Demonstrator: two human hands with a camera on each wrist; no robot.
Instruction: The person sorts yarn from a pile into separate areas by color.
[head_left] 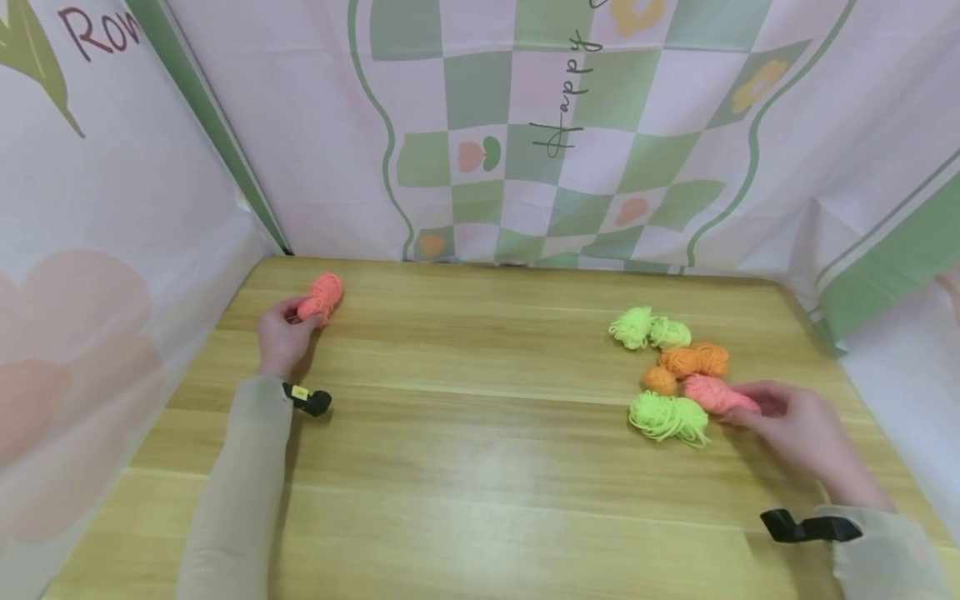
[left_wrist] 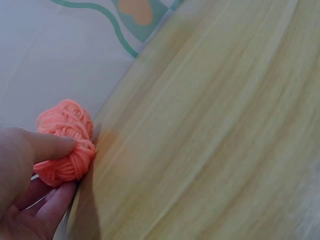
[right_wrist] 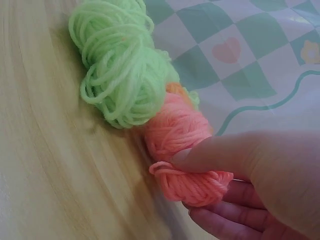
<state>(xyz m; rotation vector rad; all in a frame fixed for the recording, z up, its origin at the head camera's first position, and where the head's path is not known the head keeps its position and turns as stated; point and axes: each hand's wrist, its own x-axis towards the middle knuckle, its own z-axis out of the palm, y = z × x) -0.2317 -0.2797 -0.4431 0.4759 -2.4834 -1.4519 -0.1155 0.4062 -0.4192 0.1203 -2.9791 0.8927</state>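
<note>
The wooden table (head_left: pixel 465 500) runs beneath and between my hands. A loose-stranded lime skein (head_left: pixel 667 417) lies just left of my right hand's (head_left: pixel 806 429) fingertips, crowding the near side of the yarn gripped there. Orange yarn (head_left: pixel 679 362), in rounded lumps, sits close to that yarn's far end. A second lime skein (head_left: pixel 632 328), in two lobes, lies further ahead and to the left of the same hand. A printed cloth (head_left: pixel 330 142) hangs beyond both hands. Items examined: the pink skein (head_left: pixel 712 393), at my right fingertips, is wound in strands and drawn in at the middle; the coral skein (head_left: pixel 322 296), at my left hand (head_left: pixel 287 340), shows two bulges with a narrow waist. My right hand pinches the pink skein, thumb pressed near its waist, fingers beneath. My left hand, further out, pinches the coral skein likewise, thumb across its middle. Whether either held skein bears on the table, I cannot tell.
</note>
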